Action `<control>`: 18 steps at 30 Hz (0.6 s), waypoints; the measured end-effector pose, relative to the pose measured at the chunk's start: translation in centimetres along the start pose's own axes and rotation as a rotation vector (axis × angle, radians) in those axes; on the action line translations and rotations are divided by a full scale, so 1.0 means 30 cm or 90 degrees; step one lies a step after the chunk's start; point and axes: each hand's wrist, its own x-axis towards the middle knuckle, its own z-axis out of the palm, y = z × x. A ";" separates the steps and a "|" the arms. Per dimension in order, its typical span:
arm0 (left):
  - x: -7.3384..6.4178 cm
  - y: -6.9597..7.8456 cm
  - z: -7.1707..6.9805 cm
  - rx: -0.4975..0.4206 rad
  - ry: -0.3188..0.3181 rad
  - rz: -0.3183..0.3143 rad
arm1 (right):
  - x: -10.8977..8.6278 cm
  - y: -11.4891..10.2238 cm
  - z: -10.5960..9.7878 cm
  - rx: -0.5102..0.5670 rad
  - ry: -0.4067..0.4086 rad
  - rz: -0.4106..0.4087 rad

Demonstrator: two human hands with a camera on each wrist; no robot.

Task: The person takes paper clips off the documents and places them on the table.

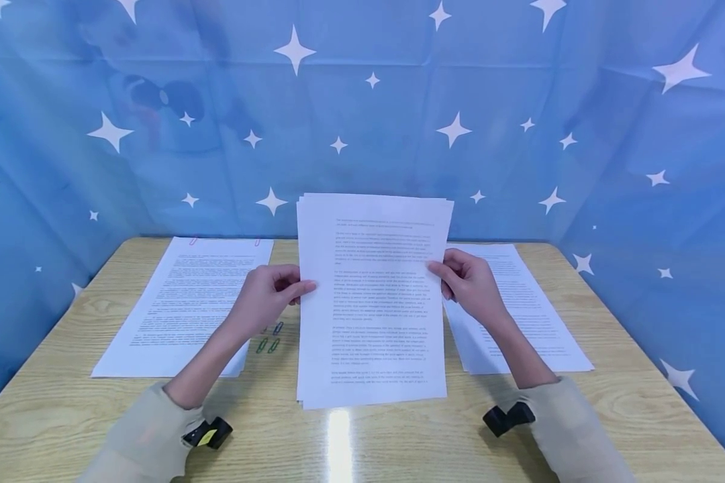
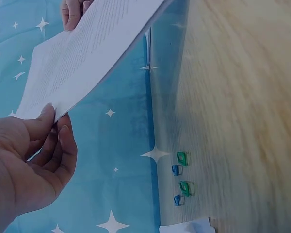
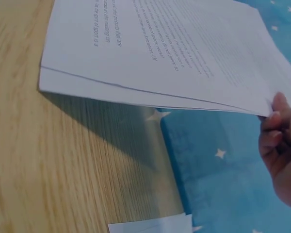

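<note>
A thin stack of printed sheets (image 1: 374, 302) is held up in front of the body, its edges slightly out of line with one another. The left hand (image 1: 276, 290) pinches its left edge, thumb on the printed face and fingers behind. On the opposite edge the right hand (image 1: 468, 280) pinches it the same way, a little higher up. Seen in the right wrist view, the lower corner of the stack (image 3: 87, 80) shows separate layers hanging close over the table. Below the left hand, green and blue paper clips (image 1: 268, 345) lie on the table.
At the left of the wooden table (image 1: 266, 429) lies a printed stack (image 1: 175, 308) with pink paper clips (image 1: 257, 242) at its top edge. Another printed stack (image 1: 525, 322) lies at the right, partly behind the right arm. A blue star-patterned curtain (image 1: 362, 121) hangs behind the table.
</note>
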 end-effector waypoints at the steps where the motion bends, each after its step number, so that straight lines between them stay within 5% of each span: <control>1: 0.003 -0.001 0.001 0.000 0.005 -0.002 | 0.001 -0.001 0.000 -0.001 0.004 0.000; 7: 0.029 -0.008 0.002 -0.009 0.038 -0.024 | 0.009 0.004 0.002 -0.006 0.009 0.013; 18: 0.077 -0.016 -0.005 0.010 0.064 -0.099 | 0.030 0.007 -0.005 -0.043 -0.095 0.081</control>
